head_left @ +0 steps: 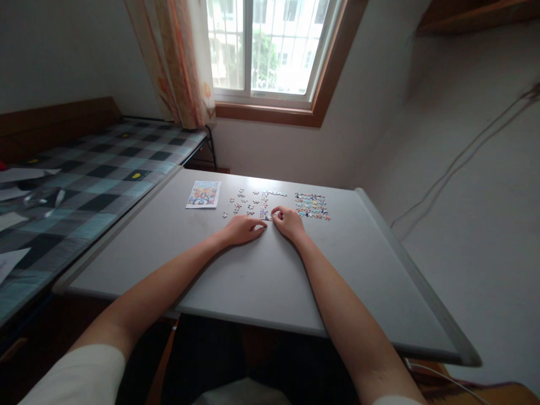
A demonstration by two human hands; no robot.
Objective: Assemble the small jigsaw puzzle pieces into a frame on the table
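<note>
1. While both my arms are stretched out over the table (pixel 261 281), my right hand (pixel 288 223) sits knuckles up with the fingers curled in, fingertips pressing at the bottom end of a short strip of joined puzzle pieces (pixel 264 206). Whether I've actually got a piece pinched in there, I can't tell, it's too small to see.
2. My left hand (pixel 243 229) lies flat-ish on the table just beside the right one, index finger pointing out so its tip almost meets the right hand's fingers. It's mostly open and I can't see anything held in it.
3. That joined strip runs up and away from my fingertips, roughly in the middle of the far part of the table.
4. Left of the strip there's a scatter of loose pieces (pixel 241 203), spread apart from each other.
5. Right of my right hand is a denser colourful patch of pieces (pixel 312 205), packed close together.
6. Further left, well apart from the pieces, lies the printed picture card (pixel 203 194).
7. Beyond the table: a bed with a checked cover (pixel 105 169) on the left, a curtain (pixel 177 62) and a window (pixel 270 50) up ahead.
</note>
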